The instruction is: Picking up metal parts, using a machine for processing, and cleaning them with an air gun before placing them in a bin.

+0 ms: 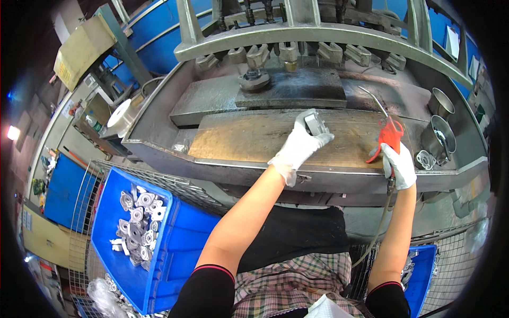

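A white glove covers my left hand (300, 144), which is closed around a small grey metal casting (316, 123) above the wooden board (238, 137). My right hand (400, 165), gloved too, grips a red air blow gun (391, 135). The gun's thin bent metal nozzle points up and to the left, apart from the casting. From the gun's lower end a hose (379, 233) runs down beside my lap. Part of the casting is hidden by my left fingers.
Behind the board stands a press with a steel plate (302, 87) and a round metal fixture (254, 80). Metal cups (443, 135) and a loose casting (425, 160) sit at the right. A blue bin (161, 254) of castings is at lower left, another blue bin (422, 283) lower right.
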Motion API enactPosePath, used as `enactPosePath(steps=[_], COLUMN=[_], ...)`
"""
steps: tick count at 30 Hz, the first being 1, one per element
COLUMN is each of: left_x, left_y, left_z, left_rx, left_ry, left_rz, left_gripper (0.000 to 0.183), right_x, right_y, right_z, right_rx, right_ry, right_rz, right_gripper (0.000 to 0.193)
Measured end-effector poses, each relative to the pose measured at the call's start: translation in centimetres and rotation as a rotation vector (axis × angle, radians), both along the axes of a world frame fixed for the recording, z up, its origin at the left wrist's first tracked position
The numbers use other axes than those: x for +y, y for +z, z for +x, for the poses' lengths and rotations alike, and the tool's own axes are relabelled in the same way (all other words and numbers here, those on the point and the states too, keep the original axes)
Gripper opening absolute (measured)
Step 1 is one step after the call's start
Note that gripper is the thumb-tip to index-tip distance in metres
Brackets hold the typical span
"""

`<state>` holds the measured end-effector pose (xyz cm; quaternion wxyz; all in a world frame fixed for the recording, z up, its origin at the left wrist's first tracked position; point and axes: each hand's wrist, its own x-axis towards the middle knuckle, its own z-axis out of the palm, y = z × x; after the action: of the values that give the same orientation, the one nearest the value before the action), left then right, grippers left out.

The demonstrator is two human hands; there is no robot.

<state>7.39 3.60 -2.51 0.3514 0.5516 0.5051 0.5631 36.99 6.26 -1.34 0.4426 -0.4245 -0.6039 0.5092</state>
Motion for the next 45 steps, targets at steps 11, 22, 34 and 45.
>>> enactPosePath(steps=[11,22,34,45], left_x=[-7.6,-18.8,-15.9,-16.1], left_y=[0.2,-16.5,-27.3,-26.1], left_z=[-2.2,-5.0,-9.0,-8.5], left_rx=[-0.730,-1.686,-1.502,-1.416], left_ry=[-0.378,-0.156,0.152,0.177], left_rz=[0.011,-0.410,-0.522,-0.541], left_gripper=[0.055,0.036,0.033,0.041], right_x=[0.5,-8.5,-13.0,-11.6], right_y=[-0.8,1.5,-10.6,-13.3], right_z=[0.5,-2.4,-10.1,-12.6], right_rx=[-0.010,-0.103,-1.052,-0.980], right_ry=[-0.009,0.078,0.625,0.698], right_rz=[0.008,-0.005,-0.137,-0.263], right_gripper=[0.032,0.025,0.043,0.031])
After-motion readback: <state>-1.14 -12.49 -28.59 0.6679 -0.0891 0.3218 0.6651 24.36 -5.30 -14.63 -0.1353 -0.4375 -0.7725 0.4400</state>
